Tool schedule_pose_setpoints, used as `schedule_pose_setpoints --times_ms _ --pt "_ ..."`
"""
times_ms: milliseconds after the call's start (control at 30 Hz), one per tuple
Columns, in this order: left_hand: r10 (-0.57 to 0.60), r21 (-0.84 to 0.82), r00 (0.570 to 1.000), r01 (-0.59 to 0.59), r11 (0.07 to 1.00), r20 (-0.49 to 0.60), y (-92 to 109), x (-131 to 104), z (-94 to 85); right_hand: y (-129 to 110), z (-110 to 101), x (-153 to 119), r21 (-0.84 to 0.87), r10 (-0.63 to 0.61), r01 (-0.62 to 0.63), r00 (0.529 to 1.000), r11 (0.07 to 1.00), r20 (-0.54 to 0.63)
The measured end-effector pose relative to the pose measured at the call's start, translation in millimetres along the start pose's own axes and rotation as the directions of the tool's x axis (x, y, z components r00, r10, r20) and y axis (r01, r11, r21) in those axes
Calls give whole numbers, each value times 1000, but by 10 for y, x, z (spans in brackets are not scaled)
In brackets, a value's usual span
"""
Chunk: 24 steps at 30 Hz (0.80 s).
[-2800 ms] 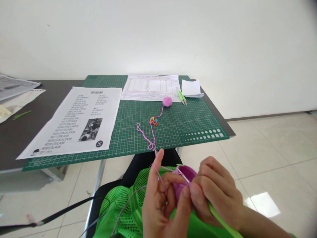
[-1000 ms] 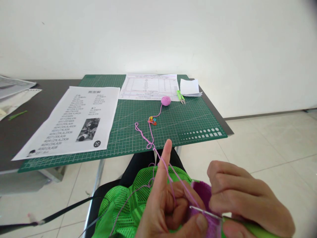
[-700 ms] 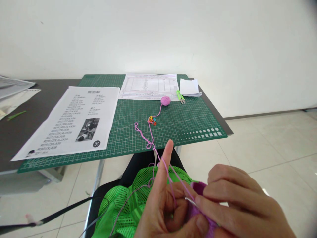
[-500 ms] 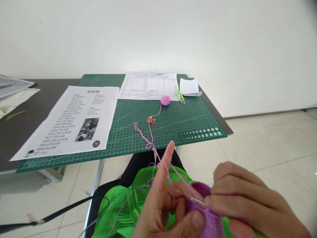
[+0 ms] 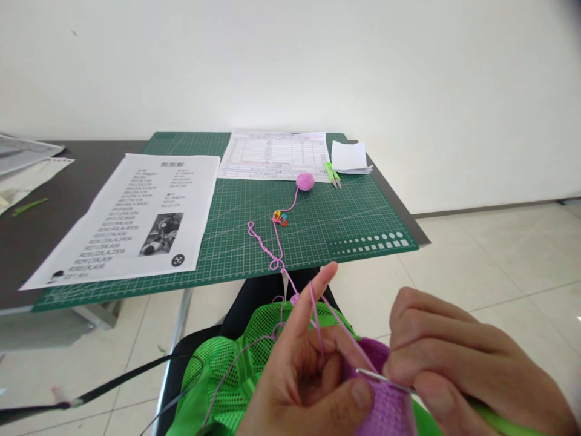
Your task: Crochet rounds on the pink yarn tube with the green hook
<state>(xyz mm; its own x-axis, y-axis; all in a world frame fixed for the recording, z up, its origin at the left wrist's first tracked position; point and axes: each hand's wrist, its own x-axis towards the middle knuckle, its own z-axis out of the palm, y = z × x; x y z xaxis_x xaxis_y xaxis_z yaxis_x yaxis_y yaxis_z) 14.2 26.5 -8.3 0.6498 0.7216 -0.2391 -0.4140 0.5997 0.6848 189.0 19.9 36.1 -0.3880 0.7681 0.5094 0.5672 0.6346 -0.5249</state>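
My left hand (image 5: 313, 375) pinches a purple crochet piece (image 5: 390, 406) between thumb and fingers. Its index finger points up, and pink yarn (image 5: 341, 323) loops over it and runs down to the piece. My right hand (image 5: 463, 369) is closed around a crochet hook (image 5: 374, 376) with a green handle. The hook's metal tip lies at the upper edge of the piece, close to my left thumb. Part of the piece is hidden behind my fingers. From my lap the yarn leads up to a pink yarn ball (image 5: 305, 181) on the table.
On the green cutting mat (image 5: 236, 242) lie a printed pattern sheet (image 5: 109, 242), a table form (image 5: 272, 154), green thread snips (image 5: 333, 174), a stack of white paper (image 5: 349, 156) and colourful stitch markers (image 5: 280, 218). A green mesh garment (image 5: 218, 369) covers my lap. A wall stands behind.
My left index finger has tilted to the right. The hook has turned flatter, and more of its shaft and its green handle now show beneath my right hand.
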Motion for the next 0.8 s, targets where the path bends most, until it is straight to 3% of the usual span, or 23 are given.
schedule_pose_setpoints --times_ms 100,267,500,633,733,800 --pt "-37 -43 999 37 998 14 3 0 3 11 -23 5 230 125 -132 991 964 43" --pt "-50 -66 999 50 997 2 -6 6 16 55 -80 4 284 56 -91 990 954 128" --pt "10 30 999 -9 1000 -53 -18 -42 57 83 -156 -50 109 -53 29 974 994 222" --pt "96 172 987 -73 982 -132 -74 -66 65 23 -153 -64 -133 -79 109 974 985 213" --pt "210 342 956 -131 931 -206 -156 -54 83 -14 -79 -32 -302 -72 131 977 944 201" --pt "337 466 912 -199 862 -233 -213 -36 110 -3 13 -2 -368 -81 150 977 918 197"
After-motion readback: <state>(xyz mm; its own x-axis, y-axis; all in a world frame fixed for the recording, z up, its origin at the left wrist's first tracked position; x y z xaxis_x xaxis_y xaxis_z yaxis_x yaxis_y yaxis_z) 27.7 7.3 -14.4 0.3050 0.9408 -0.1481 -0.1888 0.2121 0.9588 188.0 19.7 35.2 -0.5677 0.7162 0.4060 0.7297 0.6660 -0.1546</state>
